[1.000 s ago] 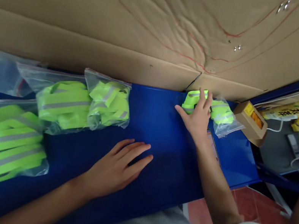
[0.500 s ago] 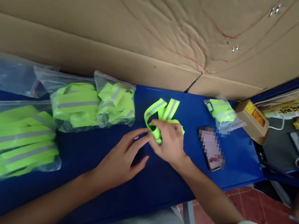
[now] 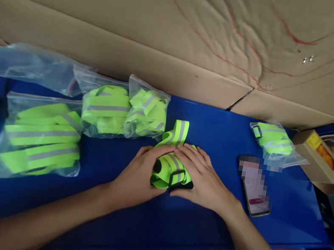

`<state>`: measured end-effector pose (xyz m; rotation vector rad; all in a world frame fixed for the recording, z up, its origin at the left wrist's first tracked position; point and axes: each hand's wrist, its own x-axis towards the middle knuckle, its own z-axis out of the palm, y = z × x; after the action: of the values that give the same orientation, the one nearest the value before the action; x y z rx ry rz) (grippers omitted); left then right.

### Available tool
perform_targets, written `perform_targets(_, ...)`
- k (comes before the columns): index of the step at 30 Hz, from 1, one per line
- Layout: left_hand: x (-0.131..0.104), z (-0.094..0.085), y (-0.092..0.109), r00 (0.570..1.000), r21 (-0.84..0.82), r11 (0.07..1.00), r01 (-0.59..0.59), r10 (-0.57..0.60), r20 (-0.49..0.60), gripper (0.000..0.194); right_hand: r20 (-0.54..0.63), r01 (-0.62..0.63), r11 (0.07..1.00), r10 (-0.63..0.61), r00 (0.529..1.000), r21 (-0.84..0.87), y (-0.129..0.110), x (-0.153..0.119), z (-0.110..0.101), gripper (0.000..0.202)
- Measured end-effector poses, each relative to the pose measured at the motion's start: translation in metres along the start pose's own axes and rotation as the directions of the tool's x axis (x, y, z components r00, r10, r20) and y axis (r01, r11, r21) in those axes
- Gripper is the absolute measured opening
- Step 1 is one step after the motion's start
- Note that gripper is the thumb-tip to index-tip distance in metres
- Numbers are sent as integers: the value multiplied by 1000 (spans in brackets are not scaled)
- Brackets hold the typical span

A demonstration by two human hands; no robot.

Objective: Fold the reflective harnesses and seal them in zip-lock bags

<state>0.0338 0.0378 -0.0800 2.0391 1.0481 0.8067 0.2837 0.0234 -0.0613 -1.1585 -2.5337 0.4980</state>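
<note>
A fluorescent yellow-green reflective strap [image 3: 167, 170] with a grey stripe and a black buckle is folded into a bundle, enclosed between my two hands at the middle of the table. Its left side is gripped by my left hand [image 3: 137, 175], fingers curled behind it. On the right, my right hand [image 3: 207, 181] wraps over the bundle, thumb at the near side. One loop of the strap sticks up beyond my fingertips. The fingers partly hide the bundle's far side.
Clear zip bags of similar straps lie on the blue table [image 3: 194, 229]: a large bag [image 3: 43, 137], two behind it, and a small bag [image 3: 273, 137] at right. A phone [image 3: 254, 188] and a cardboard box [image 3: 318, 158] are also right. Cardboard [image 3: 134, 52] stands behind.
The strap is gathered into a more compact bundle with its buckle facing me. My left hand has closed on its left side, and my right hand spreads over the right. The view has shifted left.
</note>
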Motion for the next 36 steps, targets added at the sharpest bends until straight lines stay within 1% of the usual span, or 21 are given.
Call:
perform_targets(2, 3, -4, -2, 995, -209, 977, 48, -64, -70, 82, -30, -28, 999, 29, 999, 24, 0, 0, -3, 86)
perform_targets(5, 11, -9, -3, 979, -510, 854, 104, -179, -101, 70, -169, -35, 992, 55, 984, 119, -5, -1, -4, 75)
perform_targets(7, 14, -11, -2, 958, -667, 726, 167, -280, -65, 66, -259, -56, 976, 111, 960, 210, -10, -2, -6, 68)
perform_targets(9, 16, -14, 1, 934, -766, 599, 234, -356, 7, 68, -301, -134, 932, 241, 923, 336, -15, -3, -10, 59)
perform_targets(11, 17, -17, 5, 919, -808, 509, 297, -382, 97, 74, -294, -239, 833, 422, 857, 500, -19, -4, -15, 53)
perform_targets(14, 17, -23, 10, 903, -786, 463, 410, -328, 278, 88, -218, -312, 597, 650, 728, 739, -20, -4, -21, 51)
perform_targets(15, 17, -25, 11, 892, -766, 464, 445, -304, 334, 93, -178, -310, 507, 704, 688, 804, -19, -3, -21, 52)
perform_targets(17, 18, -27, 12, 870, -729, 474, 494, -277, 409, 101, -71, -299, 325, 774, 629, 897, -15, 1, -16, 54)
perform_targets(18, 18, -28, 13, 862, -719, 476, 507, -280, 423, 104, -16, -301, 249, 794, 608, 921, -13, 4, -13, 54)
perform_targets(19, 18, -27, 13, 860, -715, 479, 510, -291, 418, 105, 18, -313, 208, 808, 589, 927, -11, 6, -9, 55)
perform_targets(20, 18, -26, 12, 863, -711, 489, 505, -314, 397, 104, 20, -341, 218, 816, 577, 914, -8, 8, -7, 55)
perform_targets(21, 19, -24, 12, 868, -706, 509, 492, -342, 359, 101, -9, -385, 286, 812, 584, 878, -7, 9, -5, 57)
perform_targets(22, 18, -22, 12, 875, -697, 536, 476, -371, 312, 95, -65, -431, 402, 787, 613, 808, -6, 9, -6, 58)
perform_targets(24, 17, -17, 12, 886, -668, 601, 438, -416, 206, 81, -199, -468, 679, 663, 722, 566, -6, 5, -12, 57)
perform_targets(25, 16, -14, 11, 893, -652, 634, 416, -420, 161, 75, -248, -450, 781, 583, 774, 432, -9, 0, -17, 56)
perform_targets(26, 14, -11, 11, 902, -638, 662, 394, -412, 129, 71, -288, -428, 846, 516, 806, 317, -12, -6, -21, 55)
perform_targets(27, 13, -9, 10, 912, -626, 685, 372, -396, 108, 68, -329, -419, 879, 474, 817, 227, -15, -13, -25, 56)
perform_targets(29, 11, -5, 9, 926, -618, 708, 344, -366, 95, 66, -388, -466, 879, 465, 795, 100, -22, -29, -28, 64)
perform_targets(31, 10, -4, 8, 923, -618, 703, 353, -369, 107, 67, -419, -561, 827, 519, 746, 25, -23, -45, -22, 73)
perform_targets(34, 12, -4, 8, 916, -615, 698, 368, -387, 109, 68, -464, -667, 744, 597, 655, 16, -12, -62, -9, 79)
perform_targets(36, 13, -4, 7, 914, -608, 704, 369, -394, 99, 68, -478, -695, 718, 625, 618, 39, -2, -68, -2, 80)
